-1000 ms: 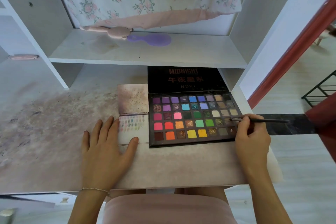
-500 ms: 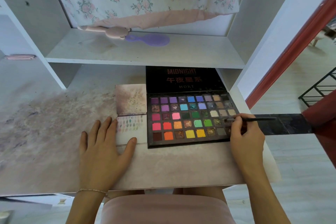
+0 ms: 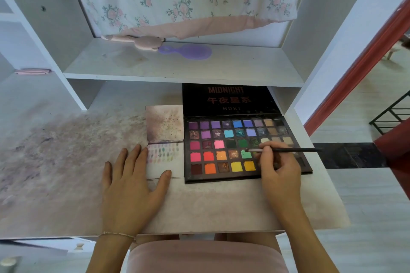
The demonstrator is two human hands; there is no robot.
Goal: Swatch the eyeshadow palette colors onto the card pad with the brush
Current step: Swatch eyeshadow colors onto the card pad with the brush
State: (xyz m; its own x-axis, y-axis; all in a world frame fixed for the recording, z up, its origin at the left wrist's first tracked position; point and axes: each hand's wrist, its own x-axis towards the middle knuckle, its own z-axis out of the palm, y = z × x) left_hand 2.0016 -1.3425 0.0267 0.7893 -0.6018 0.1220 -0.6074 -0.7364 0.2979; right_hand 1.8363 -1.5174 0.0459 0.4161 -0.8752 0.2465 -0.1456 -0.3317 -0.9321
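**Brush tip over green pan, card pad pinned flat**

Left hand (image 3: 131, 186) lies flat on the desk (image 3: 55, 173), fingers straight and spread, index finger and thumb resting on the card pad (image 3: 165, 157). Pad's open page shows rows of small pastel swatches just beyond the fingertips; its stained cover is flipped up behind. Just right of the pad, touching its edge, sits the open eyeshadow palette (image 3: 221, 144), black lid propped up behind. Right hand (image 3: 278, 166) rests over the palette's right pans, pinching the thin dark brush (image 3: 286, 150) between thumb and fingers; handle points right, bristle tip sits left of the hand at a green pan. Contact with powder: cannot tell.
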